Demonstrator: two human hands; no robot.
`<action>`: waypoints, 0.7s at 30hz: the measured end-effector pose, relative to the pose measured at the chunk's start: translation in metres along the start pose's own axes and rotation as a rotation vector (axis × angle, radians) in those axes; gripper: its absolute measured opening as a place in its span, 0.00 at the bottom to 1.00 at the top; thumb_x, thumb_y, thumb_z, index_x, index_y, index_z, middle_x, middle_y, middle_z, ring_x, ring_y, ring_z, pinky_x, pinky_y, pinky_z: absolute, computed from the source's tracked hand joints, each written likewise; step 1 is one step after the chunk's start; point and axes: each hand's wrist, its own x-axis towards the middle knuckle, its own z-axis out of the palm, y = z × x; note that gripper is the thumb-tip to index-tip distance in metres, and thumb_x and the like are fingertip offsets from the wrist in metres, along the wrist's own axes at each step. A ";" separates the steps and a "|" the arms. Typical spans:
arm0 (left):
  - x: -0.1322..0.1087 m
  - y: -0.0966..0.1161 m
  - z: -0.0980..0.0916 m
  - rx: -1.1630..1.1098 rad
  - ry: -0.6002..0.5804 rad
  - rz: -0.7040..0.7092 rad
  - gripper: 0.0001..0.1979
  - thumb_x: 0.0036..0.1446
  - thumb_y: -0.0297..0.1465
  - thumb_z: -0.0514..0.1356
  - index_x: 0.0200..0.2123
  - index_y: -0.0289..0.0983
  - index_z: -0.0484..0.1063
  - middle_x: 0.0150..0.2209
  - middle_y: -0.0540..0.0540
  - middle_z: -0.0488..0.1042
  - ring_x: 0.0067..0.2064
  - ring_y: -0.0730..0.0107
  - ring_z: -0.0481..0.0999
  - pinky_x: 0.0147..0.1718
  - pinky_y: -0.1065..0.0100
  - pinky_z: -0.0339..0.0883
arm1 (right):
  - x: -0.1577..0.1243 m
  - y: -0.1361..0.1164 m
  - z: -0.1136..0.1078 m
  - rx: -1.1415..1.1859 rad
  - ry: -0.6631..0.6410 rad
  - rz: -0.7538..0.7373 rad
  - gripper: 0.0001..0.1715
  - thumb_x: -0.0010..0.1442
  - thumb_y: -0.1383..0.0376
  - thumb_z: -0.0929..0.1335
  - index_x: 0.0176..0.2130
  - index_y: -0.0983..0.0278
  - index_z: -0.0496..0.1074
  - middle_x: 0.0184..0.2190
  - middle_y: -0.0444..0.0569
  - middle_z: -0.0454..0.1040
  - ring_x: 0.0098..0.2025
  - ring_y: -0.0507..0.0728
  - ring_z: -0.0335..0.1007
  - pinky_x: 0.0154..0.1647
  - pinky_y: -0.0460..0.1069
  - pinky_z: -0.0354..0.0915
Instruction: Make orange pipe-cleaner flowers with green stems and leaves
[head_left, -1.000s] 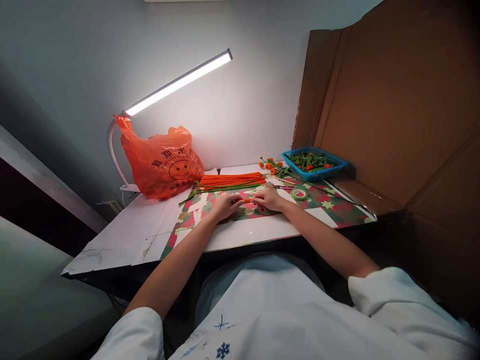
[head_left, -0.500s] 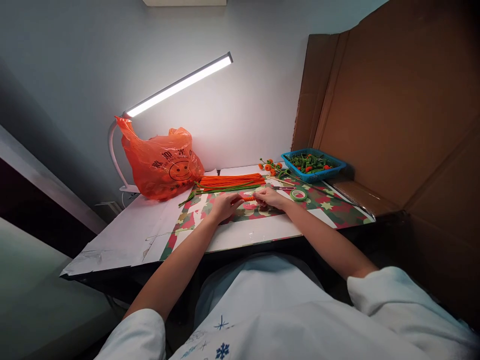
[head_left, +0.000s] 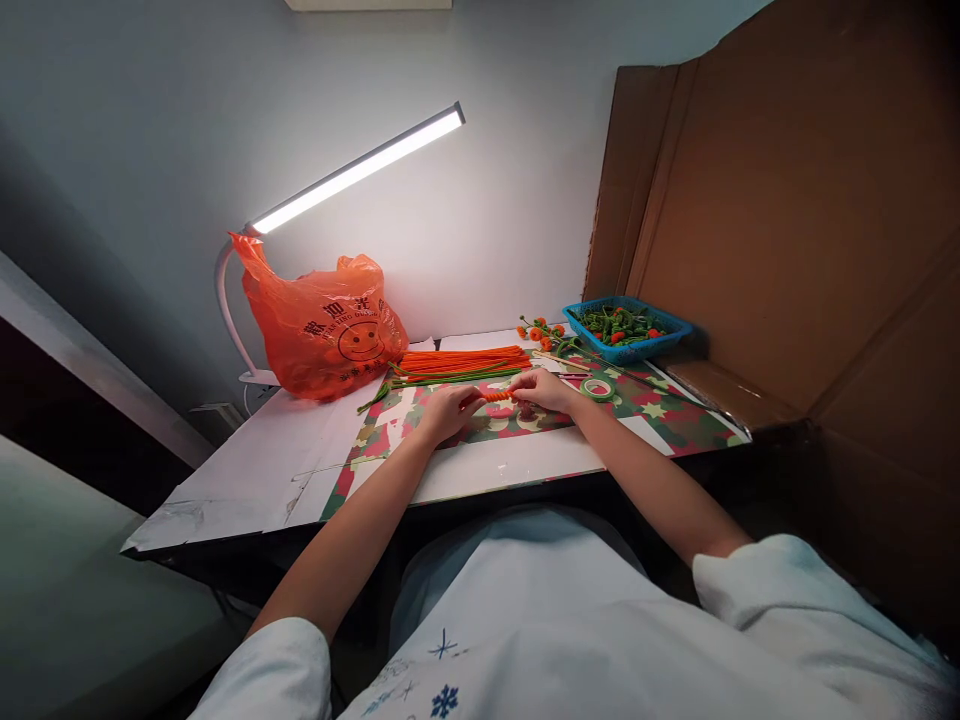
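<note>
My left hand (head_left: 448,411) and my right hand (head_left: 538,389) meet over the patterned mat (head_left: 660,412), each pinching one end of a short coiled orange pipe cleaner (head_left: 496,396). The coil stretches between the fingertips, just above the mat. A bundle of long orange and green pipe cleaners (head_left: 459,363) lies just behind my hands. A green tape roll (head_left: 598,389) rests to the right of my right hand.
An orange plastic bag (head_left: 322,325) stands at the back left under a lit desk lamp (head_left: 356,167). A blue basket (head_left: 628,329) of small green and red pieces sits back right, with small orange flowers (head_left: 541,329) beside it. Cardboard panels (head_left: 780,220) wall the right side.
My hands have drawn a little apart, so more of the orange coil shows between them. My right hand has lifted slightly.
</note>
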 end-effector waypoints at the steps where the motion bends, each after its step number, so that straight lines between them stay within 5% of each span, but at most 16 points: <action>1: 0.000 -0.001 0.000 -0.002 0.001 -0.003 0.16 0.61 0.42 0.54 0.30 0.38 0.74 0.23 0.49 0.71 0.25 0.72 0.66 0.26 0.70 0.54 | -0.001 -0.001 0.001 -0.005 0.005 -0.022 0.07 0.51 0.67 0.69 0.32 0.68 0.75 0.20 0.43 0.73 0.18 0.47 0.64 0.19 0.42 0.61; 9: 0.001 0.000 -0.002 0.010 0.012 -0.024 0.14 0.61 0.40 0.55 0.32 0.38 0.74 0.25 0.49 0.73 0.26 0.72 0.67 0.27 0.70 0.55 | 0.005 0.003 -0.003 0.063 0.037 -0.011 0.06 0.52 0.70 0.70 0.34 0.68 0.75 0.25 0.46 0.76 0.25 0.50 0.72 0.26 0.42 0.67; 12: 0.001 0.003 -0.003 0.023 0.044 0.002 0.14 0.62 0.41 0.55 0.34 0.38 0.74 0.28 0.48 0.75 0.28 0.71 0.69 0.28 0.70 0.57 | 0.011 0.003 -0.007 0.250 0.028 0.164 0.08 0.60 0.65 0.66 0.33 0.68 0.73 0.25 0.50 0.77 0.26 0.52 0.75 0.26 0.44 0.70; 18: 0.000 0.008 -0.004 0.092 0.068 0.124 0.13 0.63 0.40 0.53 0.37 0.40 0.74 0.34 0.47 0.77 0.33 0.70 0.73 0.31 0.71 0.59 | 0.013 0.005 -0.016 0.379 -0.190 0.565 0.35 0.66 0.45 0.54 0.30 0.69 0.69 0.20 0.57 0.76 0.17 0.52 0.70 0.15 0.44 0.66; 21: 0.000 0.008 -0.003 0.155 0.088 0.199 0.13 0.64 0.39 0.53 0.38 0.40 0.74 0.34 0.47 0.76 0.33 0.70 0.74 0.31 0.71 0.60 | 0.013 0.007 -0.018 0.434 -0.232 0.654 0.33 0.66 0.46 0.54 0.29 0.69 0.67 0.19 0.55 0.74 0.14 0.49 0.65 0.12 0.40 0.61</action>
